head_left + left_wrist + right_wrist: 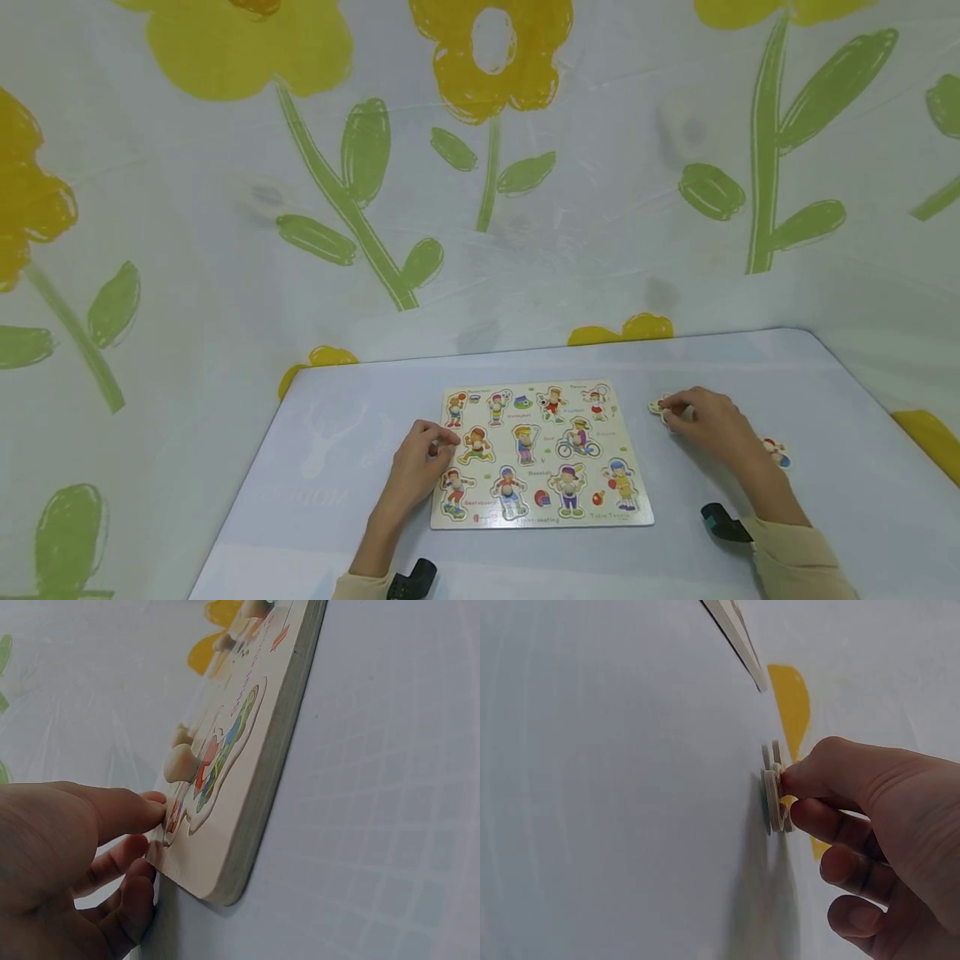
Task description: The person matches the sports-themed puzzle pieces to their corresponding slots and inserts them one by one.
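A wooden knob puzzle board (540,525) with several sports-figure pieces lies on the table. My left hand (422,460) is at its left edge. In the left wrist view, that hand's fingertips (154,810) rest against the board's edge (247,855) near a corner, loosely bent, beside a skateboarder piece (221,761). To the right of the board, my right hand (705,425) pinches a small wooden puzzle piece (771,801) between thumb and index finger, low over the table. Another piece (777,752) shows just behind it. The fingers partly hide the picture on the pinched piece.
A loose puzzle piece (777,452) lies on the table (840,392) by the right forearm. A curtain (585,183) with printed flowers hangs behind the table. Dark wrist devices (723,523) sit at both sleeves.
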`<move>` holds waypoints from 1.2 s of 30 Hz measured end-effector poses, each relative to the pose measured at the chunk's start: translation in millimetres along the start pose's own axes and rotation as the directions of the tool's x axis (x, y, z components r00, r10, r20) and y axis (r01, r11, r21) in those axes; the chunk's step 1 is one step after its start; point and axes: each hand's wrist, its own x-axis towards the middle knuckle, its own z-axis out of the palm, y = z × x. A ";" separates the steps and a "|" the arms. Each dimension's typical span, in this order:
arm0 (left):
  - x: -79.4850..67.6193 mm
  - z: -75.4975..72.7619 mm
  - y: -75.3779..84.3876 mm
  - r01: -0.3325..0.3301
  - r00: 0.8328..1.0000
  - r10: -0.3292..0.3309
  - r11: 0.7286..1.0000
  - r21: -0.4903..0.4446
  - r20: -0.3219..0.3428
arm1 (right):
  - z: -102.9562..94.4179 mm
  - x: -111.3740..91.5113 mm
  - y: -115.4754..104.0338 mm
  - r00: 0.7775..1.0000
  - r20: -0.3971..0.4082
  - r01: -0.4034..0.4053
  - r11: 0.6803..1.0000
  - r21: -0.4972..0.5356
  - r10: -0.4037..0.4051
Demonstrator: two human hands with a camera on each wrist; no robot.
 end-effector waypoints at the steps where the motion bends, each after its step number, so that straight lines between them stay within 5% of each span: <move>1: 0.0 0.3 -0.1 -0.002 1.000 0.002 1.000 0.000 -0.001 | 0.9 1.2 -2.8 1.000 0.001 0.005 1.000 -0.002 -0.005; 36: -0.2 0.2 -1.4 -0.012 1.000 0.012 1.000 0.025 -0.006 | 41.5 43.8 -66.9 0.995 0.059 0.078 0.996 0.033 -0.080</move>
